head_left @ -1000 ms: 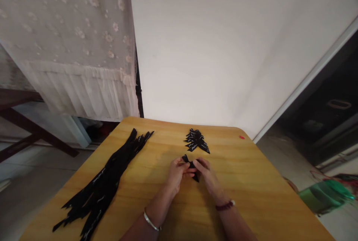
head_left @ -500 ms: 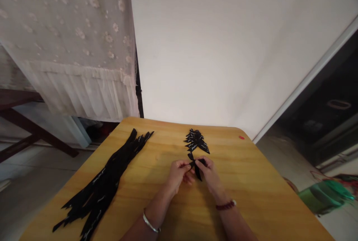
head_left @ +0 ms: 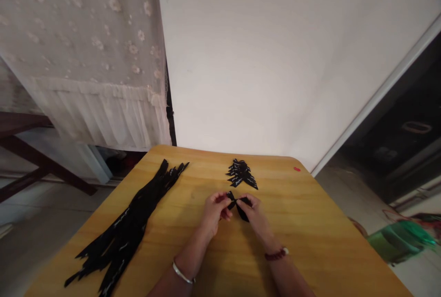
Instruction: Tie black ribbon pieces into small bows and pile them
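A black ribbon, folded and crossed into a bow-like shape, hangs between my two hands above the table's middle. My left hand pinches its left side between thumb and fingers. On the other side, my right hand grips it near the crossing. Just beyond my hands lies a small pile of folded black ribbons with white lettering. Long black ribbon strips, some with white print, are spread in a bundle on the left side of the table.
The wooden table has a small red object near its far right corner. Its far edge meets a white panel. A lace curtain hangs at the left, and a green container stands at the right.
My left hand has shifted slightly left and up, still pinching the ribbon. The ribbon's upper end has moved left, and its loops have changed shape. My right hand has barely moved.
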{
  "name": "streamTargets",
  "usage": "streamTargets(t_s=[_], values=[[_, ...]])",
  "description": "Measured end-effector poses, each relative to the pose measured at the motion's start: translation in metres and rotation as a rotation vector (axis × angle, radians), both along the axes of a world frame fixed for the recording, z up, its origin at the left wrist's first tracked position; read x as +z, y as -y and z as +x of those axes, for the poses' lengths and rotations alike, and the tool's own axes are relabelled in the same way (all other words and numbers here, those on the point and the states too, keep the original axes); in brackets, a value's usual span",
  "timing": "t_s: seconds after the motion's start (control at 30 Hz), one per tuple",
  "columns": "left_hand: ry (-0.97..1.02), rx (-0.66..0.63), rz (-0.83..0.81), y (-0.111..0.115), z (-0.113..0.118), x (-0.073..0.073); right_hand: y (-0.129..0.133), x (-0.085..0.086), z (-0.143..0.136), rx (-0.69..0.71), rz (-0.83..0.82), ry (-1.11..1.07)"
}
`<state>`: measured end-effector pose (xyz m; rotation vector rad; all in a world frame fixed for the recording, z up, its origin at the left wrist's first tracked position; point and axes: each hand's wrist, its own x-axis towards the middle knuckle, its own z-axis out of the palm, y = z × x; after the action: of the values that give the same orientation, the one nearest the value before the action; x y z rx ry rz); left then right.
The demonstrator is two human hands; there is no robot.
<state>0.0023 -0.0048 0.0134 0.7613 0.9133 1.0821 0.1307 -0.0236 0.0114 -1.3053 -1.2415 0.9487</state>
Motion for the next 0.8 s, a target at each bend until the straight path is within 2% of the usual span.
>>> streamTargets(t_s=[0.13, 0.37, 0.67, 0.8], values=[[0.047, -0.100, -0.017, 0.0022, 0.0049, -0.0071, 0.0018, 0.0036, -0.0045, 0.044, -0.006, 0.017], [0.066, -0.034, -0.034, -0.0006, 0.0044, -0.0099, 0.0013, 0.0007, -0.0059, 0.030, -0.017, -0.103], [0.022, -0.059, 0.008, 0.0007, 0.0056, -0.0102, 0.0026, -0.0001, -0.0059, 0.021, -0.011, -0.118], [-0.038, -0.108, 0.025, 0.0017, 0.0059, -0.0104, 0.0017, -0.0009, -0.0058, -0.001, -0.008, -0.099]])
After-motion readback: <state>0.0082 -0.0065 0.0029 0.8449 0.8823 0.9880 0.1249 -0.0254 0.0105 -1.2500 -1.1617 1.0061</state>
